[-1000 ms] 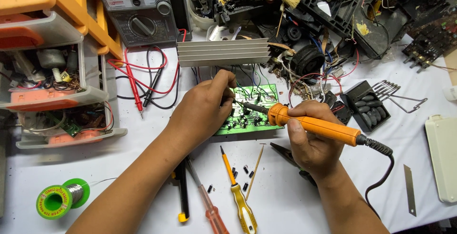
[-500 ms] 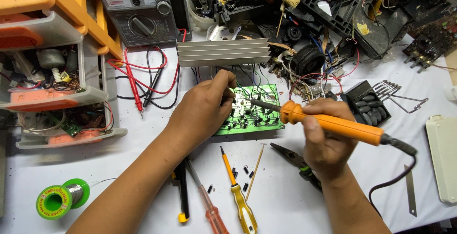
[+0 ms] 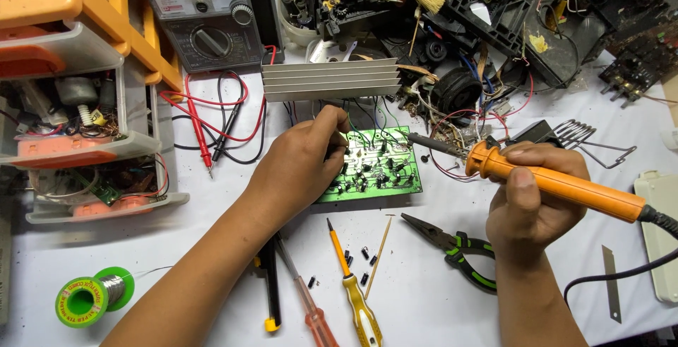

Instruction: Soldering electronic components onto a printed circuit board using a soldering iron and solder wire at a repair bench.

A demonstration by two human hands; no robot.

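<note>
Holding the soldering iron (image 3: 558, 184) in a closed fist, the right hand (image 3: 533, 213) keeps the orange handle level, its metal tip (image 3: 424, 141) hanging just off the right edge of the green board (image 3: 378, 170) and not touching it. The left hand (image 3: 300, 167) lies over the board's left part, fingers (image 3: 332, 124) curled and pinched at the upper left corner; what sits between the fingertips is too small to tell, perhaps a thin wire or a component lead. The board rests flat on the white table (image 3: 438, 297), just below a ribbed heatsink (image 3: 332, 79) and wired to it by thin leads.

To work this joint well, I judge the board needs firm pressure from the left hand so it cannot slide, while the tip comes in low from the right and meets pad and lead together. The cord (image 3: 621, 273) trails off the right side and should stay slack, or it will tug the handle. The loose red and blue wires (image 3: 452, 124) near the tip are at risk of a scorch, so the approach should pass below them.

Close by lie pliers (image 3: 455, 244) with green grips, a yellow screwdriver (image 3: 357, 290), a red one (image 3: 307, 301), a thin stick (image 3: 378, 259) and a few small black parts (image 3: 357, 262). A solder spool (image 3: 88, 297) sits at the lower left, well apart, so solder is not yet at hand. A meter (image 3: 205, 15) with red and black probes (image 3: 208, 132) stands at the top left.
</note>
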